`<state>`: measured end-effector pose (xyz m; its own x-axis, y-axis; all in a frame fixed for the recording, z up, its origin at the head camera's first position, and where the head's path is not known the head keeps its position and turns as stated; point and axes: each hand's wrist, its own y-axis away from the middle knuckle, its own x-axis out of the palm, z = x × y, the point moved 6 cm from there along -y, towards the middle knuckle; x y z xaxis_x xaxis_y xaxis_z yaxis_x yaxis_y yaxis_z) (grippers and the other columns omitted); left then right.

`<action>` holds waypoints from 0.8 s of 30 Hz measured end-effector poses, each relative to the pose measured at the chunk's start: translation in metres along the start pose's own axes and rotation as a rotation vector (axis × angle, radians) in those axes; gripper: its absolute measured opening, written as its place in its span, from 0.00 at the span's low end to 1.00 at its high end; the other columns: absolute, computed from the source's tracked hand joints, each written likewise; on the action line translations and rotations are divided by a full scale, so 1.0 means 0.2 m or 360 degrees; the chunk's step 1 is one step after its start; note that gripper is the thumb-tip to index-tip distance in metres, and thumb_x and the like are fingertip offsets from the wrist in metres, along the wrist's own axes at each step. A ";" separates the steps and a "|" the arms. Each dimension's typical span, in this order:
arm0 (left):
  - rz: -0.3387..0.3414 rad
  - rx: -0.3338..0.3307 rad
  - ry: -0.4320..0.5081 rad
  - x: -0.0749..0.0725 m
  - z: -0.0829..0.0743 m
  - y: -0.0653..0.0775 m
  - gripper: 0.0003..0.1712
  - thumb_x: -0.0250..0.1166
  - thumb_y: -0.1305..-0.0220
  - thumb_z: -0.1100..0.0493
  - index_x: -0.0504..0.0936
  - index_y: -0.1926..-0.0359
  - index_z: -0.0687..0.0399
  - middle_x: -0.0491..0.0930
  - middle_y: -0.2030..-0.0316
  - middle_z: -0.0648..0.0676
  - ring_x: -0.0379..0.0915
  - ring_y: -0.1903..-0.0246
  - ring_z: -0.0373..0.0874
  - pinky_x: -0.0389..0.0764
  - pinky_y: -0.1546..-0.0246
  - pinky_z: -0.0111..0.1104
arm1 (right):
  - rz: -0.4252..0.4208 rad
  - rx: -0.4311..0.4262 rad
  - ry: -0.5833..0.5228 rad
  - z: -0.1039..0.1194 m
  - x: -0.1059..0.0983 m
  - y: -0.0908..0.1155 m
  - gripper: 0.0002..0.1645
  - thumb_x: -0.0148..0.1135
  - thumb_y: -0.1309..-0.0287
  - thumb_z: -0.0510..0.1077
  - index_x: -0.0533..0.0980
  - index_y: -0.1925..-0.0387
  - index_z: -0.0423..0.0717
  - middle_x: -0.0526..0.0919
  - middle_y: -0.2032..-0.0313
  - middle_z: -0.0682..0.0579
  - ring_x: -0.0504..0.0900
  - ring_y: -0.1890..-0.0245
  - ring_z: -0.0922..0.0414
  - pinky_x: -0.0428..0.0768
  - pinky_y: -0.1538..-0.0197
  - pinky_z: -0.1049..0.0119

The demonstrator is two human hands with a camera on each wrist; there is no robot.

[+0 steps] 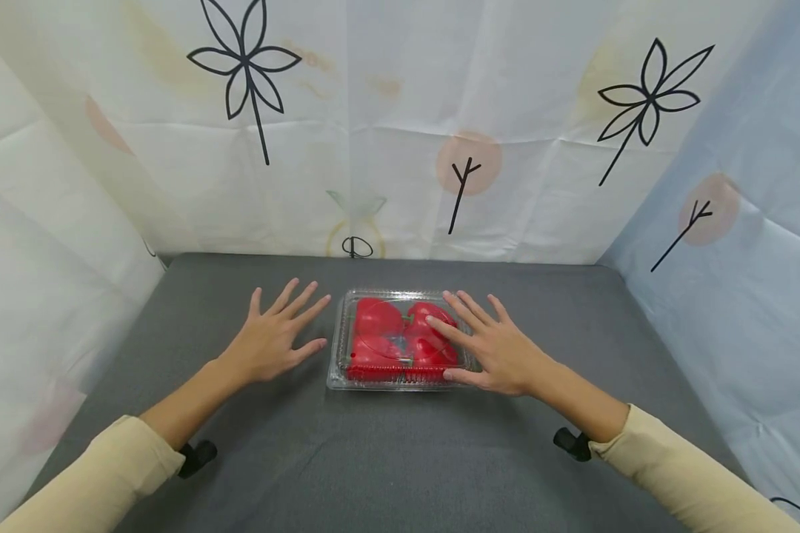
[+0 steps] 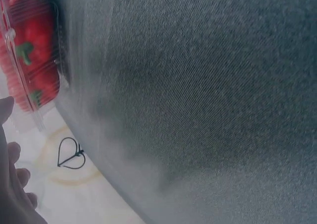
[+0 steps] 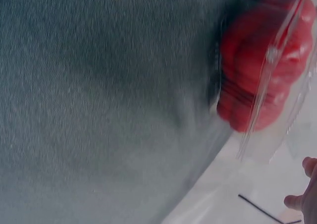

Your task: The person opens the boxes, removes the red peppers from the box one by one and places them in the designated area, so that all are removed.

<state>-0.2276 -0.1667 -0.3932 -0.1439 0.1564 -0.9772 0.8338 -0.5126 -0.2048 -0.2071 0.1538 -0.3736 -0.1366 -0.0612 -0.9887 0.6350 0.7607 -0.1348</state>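
Observation:
A clear plastic clamshell box (image 1: 333,381) with its lid down sits on the grey table. Through the plastic show several red bell peppers (image 1: 376,318), with green stems visible in the left wrist view. To the left of the box my left hand (image 1: 270,344) is held with fingers spread, touching nothing. My right hand (image 1: 496,352) is spread as well, and its fingers overlap the box's right side in the head view. In the right wrist view, the visible fingers (image 3: 294,201) of that hand stand apart from the box (image 3: 262,95).
Grey cloth covers the table (image 1: 387,459). A white printed curtain (image 1: 400,185) rises behind its back edge, with more fabric walls at left and right. Black straps with small devices (image 1: 573,444) sit at both wrists. A dark cable (image 1: 796,507) lies at lower right.

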 end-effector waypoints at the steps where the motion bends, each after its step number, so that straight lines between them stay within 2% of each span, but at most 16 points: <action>1: 0.0016 0.0005 0.0002 0.01 0.00 0.00 0.43 0.59 0.34 0.36 0.60 0.24 0.47 0.54 0.24 0.58 0.44 0.25 0.61 0.43 0.38 0.72 | 0.0000 -0.0027 -0.0003 0.02 0.00 0.00 0.51 0.56 0.40 0.71 0.52 0.22 0.60 0.45 0.22 0.44 0.46 0.24 0.42 0.49 0.32 0.31; 6: 0.0100 0.0029 0.0096 0.04 -0.02 0.01 0.45 0.61 0.35 0.37 0.59 0.24 0.49 0.54 0.25 0.58 0.46 0.26 0.62 0.44 0.38 0.72 | -0.0005 -0.0147 -0.0005 0.09 0.02 -0.02 0.50 0.57 0.39 0.71 0.54 0.22 0.60 0.49 0.23 0.43 0.48 0.24 0.43 0.54 0.33 0.33; 13: 0.0222 -0.0032 0.0351 0.06 -0.03 0.03 0.47 0.63 0.36 0.39 0.57 0.23 0.53 0.57 0.26 0.59 0.50 0.27 0.63 0.46 0.39 0.72 | -0.0071 -0.0266 -0.0021 0.14 0.02 -0.04 0.52 0.67 0.44 0.65 0.55 0.23 0.60 0.55 0.25 0.41 0.55 0.26 0.45 0.61 0.36 0.34; 21: 0.0296 -0.0046 0.0613 0.08 -0.04 0.04 0.47 0.63 0.34 0.42 0.55 0.23 0.58 0.59 0.27 0.62 0.59 0.30 0.60 0.61 0.38 0.64 | -0.0102 -0.0344 -0.0024 0.18 0.02 -0.08 0.53 0.70 0.47 0.63 0.57 0.24 0.62 0.57 0.26 0.42 0.57 0.27 0.48 0.64 0.36 0.37; 24: 0.0318 -0.0056 0.0726 0.09 -0.04 0.04 0.47 0.63 0.33 0.42 0.55 0.23 0.59 0.59 0.27 0.63 0.60 0.31 0.60 0.63 0.37 0.60 | -0.0098 -0.0368 -0.0041 0.20 0.02 -0.09 0.53 0.71 0.47 0.63 0.57 0.24 0.62 0.58 0.27 0.42 0.56 0.27 0.48 0.64 0.36 0.37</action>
<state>-0.2200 -0.1610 -0.4113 0.2620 0.4155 -0.8711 0.8399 -0.5427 -0.0062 -0.1892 0.1136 -0.3773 -0.1483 -0.1267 -0.9808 0.4349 0.8824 -0.1797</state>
